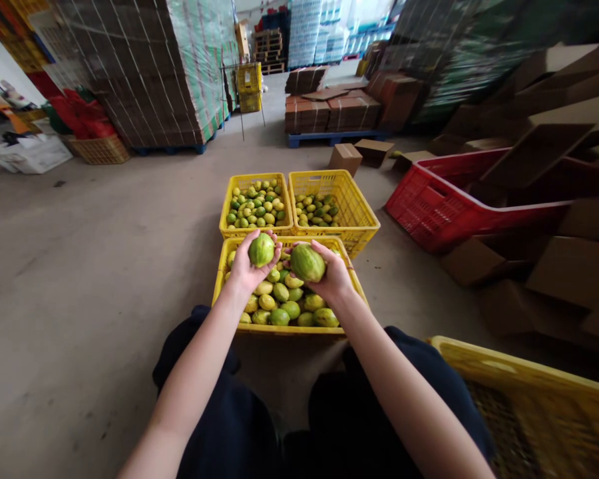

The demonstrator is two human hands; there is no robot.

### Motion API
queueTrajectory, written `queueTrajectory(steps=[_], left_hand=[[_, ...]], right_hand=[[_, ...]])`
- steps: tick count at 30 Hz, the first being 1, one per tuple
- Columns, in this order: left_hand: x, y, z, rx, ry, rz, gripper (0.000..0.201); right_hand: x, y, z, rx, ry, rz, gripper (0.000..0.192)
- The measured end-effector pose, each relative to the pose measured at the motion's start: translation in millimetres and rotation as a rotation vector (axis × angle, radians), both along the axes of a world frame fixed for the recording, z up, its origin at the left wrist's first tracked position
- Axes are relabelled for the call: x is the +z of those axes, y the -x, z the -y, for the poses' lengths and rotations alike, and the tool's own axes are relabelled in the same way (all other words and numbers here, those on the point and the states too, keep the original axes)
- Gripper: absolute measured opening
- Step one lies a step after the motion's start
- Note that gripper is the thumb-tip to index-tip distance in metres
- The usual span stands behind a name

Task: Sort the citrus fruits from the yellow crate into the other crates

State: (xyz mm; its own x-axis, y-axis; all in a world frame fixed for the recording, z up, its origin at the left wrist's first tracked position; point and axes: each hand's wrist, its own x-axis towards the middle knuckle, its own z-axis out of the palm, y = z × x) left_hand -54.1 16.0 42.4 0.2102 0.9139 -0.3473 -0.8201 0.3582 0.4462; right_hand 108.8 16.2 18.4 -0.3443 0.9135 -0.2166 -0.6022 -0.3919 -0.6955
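Observation:
My left hand (253,261) curls around a round, green-streaked lemon-like fruit (261,250). A larger, ridged green-yellow lemon-like fruit (307,262) rests in the grip of my right hand (332,271). Both hands are raised over the near yellow crate (289,328), side by side and a little apart. Inside that crate lie many loose fruits (280,292), from green to yellow. My hands and forearms hide part of its contents and sides.
Behind stand two yellow crates, the left (257,231) fuller than the right (349,193). A red crate (429,206) with cardboard stands right, among loose boxes (569,266). Another yellow crate (529,369) is at lower right. Wrapped pallet stacks (130,73) and flattened cartons (329,113) stand farther back.

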Motion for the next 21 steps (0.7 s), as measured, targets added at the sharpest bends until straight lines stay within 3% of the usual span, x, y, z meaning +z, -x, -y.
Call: queueTrajectory(steps=[15,21], left_hand=[[-3.1,0,-1,0.107,0.161,-0.011,0.011],[-9.6,-1,-6,0.133,0.278,-0.002,0.025]], right_hand=[[8.5,2,2,-0.090,0.166,0.018,0.016],[8.5,3,0,-0.203,0.429,0.042,0.019]])
